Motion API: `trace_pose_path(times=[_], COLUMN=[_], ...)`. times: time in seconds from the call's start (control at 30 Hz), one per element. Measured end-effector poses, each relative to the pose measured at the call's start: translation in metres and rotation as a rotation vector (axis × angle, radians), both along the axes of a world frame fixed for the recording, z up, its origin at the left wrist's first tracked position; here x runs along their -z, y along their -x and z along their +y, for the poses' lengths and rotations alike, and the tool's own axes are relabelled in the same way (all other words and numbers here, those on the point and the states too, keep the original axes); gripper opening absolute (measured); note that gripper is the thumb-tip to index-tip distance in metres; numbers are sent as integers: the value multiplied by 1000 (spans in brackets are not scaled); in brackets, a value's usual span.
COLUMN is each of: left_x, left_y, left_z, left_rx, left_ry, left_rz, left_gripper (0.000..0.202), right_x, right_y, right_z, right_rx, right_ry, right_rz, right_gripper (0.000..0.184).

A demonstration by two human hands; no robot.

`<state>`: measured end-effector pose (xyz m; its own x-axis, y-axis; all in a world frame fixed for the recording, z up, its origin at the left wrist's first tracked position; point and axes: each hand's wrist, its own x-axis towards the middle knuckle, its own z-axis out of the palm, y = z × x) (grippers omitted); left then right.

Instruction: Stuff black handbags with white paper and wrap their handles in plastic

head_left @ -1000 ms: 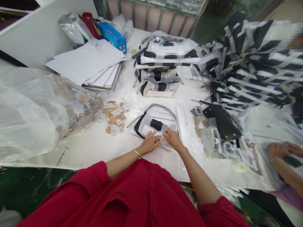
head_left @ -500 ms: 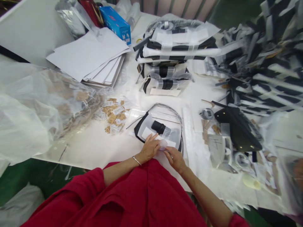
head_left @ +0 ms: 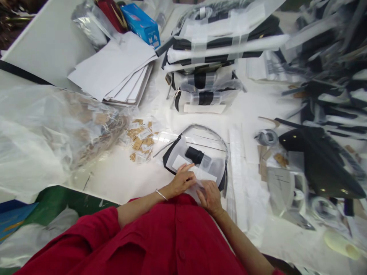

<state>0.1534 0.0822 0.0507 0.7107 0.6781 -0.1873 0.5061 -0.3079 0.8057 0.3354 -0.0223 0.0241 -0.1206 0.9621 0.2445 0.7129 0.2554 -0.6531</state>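
A black handbag (head_left: 168, 159) lies on the table in front of me. A translucent wrapping sheet (head_left: 178, 149) and a white strip (head_left: 208, 175) cover most of its front. Its handle (head_left: 205, 128) arches away from me, wrapped in clear plastic, and a black strap (head_left: 195, 155) crosses the middle. At the near edge, my left hand (head_left: 181, 181) presses on the white strip with its forefinger stretched out, its other fingers closed on the sheet. Beside it my right hand (head_left: 212, 198) is curled, pinching the near edge of the sheet. Exactly how the fingertips grip is blurred.
Behind stand several wrapped handbags (head_left: 205, 98). Brown tags (head_left: 139, 141) lie left, near a large plastic bag (head_left: 34, 141) and a paper stack (head_left: 111, 68). On the right are a tape dispenser (head_left: 286, 191), a tape roll (head_left: 267, 137) and a dark bag (head_left: 318, 160).
The view has shifted, and things on the right appear farther right. My right hand's fingers have curled in closer to the bag's edge; my left hand stays on the white strip.
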Motion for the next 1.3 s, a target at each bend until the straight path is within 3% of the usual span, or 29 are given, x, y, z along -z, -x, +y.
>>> trace_pose_path(times=[0.23, 0.37, 0.5, 0.7, 0.87, 1.0, 1.3], left_x=[-8, -13, -13, -5, 2, 4, 17], left_y=[1, 1, 4, 10, 0, -11, -22], left_z=[0, 1, 0, -2, -9, -13, -14], left_rx=[58, 90, 132, 254, 103, -18, -63], left_ry=[-47, -64, -117, -236, -272, -297, -361], left_rz=[60, 58, 34, 27, 78, 69, 81], left_gripper=[27, 34, 27, 53, 32, 28, 31], right_x=[-2, -6, -12, -15, -9, -10, -8], right_y=[8, 6, 4, 7, 11, 12, 2], right_z=[3, 0, -1, 2, 8, 20, 40], right_rx=[117, 75, 53, 123, 347, 527, 573], right_ry=[21, 34, 55, 26, 75, 159, 401], right_rz=[-11, 84, 130, 142, 143, 156, 181], right_gripper=[13, 26, 21, 26, 21, 24, 26])
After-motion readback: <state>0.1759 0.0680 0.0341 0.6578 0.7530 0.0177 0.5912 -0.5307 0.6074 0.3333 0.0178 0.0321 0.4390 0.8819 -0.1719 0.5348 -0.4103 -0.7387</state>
